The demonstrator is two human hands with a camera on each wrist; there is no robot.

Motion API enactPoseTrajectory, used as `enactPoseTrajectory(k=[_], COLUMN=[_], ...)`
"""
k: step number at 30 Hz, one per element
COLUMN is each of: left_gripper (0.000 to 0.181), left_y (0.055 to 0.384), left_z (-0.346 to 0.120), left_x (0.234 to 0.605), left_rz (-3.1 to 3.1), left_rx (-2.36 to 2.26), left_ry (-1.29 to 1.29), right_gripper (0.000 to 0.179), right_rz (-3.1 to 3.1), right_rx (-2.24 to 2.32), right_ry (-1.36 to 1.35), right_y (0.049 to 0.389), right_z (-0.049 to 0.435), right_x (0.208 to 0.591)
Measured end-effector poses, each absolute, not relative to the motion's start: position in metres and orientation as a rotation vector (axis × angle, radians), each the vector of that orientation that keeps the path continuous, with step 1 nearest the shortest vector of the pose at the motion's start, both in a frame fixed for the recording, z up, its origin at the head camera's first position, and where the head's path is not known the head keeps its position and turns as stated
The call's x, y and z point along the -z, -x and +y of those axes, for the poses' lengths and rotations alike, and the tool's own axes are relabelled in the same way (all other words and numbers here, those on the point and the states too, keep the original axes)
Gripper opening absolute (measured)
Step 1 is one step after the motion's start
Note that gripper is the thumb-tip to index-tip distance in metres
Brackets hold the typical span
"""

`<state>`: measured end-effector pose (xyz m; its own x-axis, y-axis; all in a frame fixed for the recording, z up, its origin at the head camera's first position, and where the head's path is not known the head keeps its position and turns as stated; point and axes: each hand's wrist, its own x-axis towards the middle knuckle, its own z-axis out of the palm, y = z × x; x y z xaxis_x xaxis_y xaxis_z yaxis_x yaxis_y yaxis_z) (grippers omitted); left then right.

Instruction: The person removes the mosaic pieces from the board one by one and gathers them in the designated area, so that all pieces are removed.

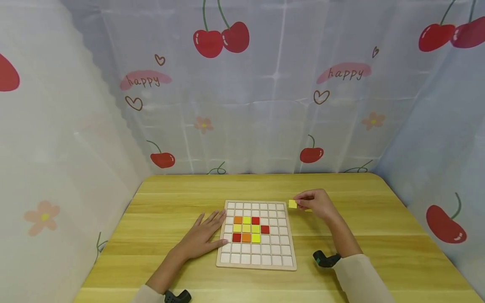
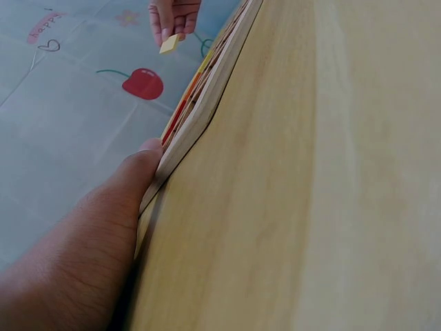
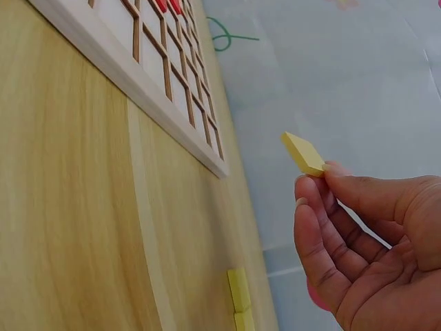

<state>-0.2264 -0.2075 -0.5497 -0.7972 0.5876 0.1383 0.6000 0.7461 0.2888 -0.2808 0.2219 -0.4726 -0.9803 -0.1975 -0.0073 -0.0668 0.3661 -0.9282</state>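
A square wooden grid board (image 1: 257, 266) lies on the table, with orange, yellow and red tiles in several of its cells. My left hand (image 1: 201, 238) rests along the board's left edge, fingers spread; in the left wrist view its thumb (image 2: 131, 178) touches the rim. Beyond the board's far right corner, my right hand (image 1: 318, 205) pinches a yellow square tile (image 3: 302, 153) between thumb and fingers, above the table. Below that hand, more yellow tiles (image 3: 238, 291) lie on the wood, mostly hidden in the head view.
The wooden table (image 1: 182, 189) has rounded far corners. Curtains (image 1: 261, 126) printed with cherries and flowers stand behind it and at both sides. A black device is worn at each wrist, the right one (image 1: 326, 259) near the table's right part.
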Motion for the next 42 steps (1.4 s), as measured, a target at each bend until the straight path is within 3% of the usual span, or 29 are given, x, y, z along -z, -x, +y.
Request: enactPoseTrajectory(k=[42], left_gripper=[0.087], left_y=[0.227], left_z=[-0.208], left_x=[0.553], left_rz=[-2.887], left_rx=[0.495], left_ry=[0.985], right_gripper=[0.034], right_rz=[2.494], right_rx=[1.703], right_ry=[0.05], right_y=[0.281], right_z=[0.299], right_x=[0.477])
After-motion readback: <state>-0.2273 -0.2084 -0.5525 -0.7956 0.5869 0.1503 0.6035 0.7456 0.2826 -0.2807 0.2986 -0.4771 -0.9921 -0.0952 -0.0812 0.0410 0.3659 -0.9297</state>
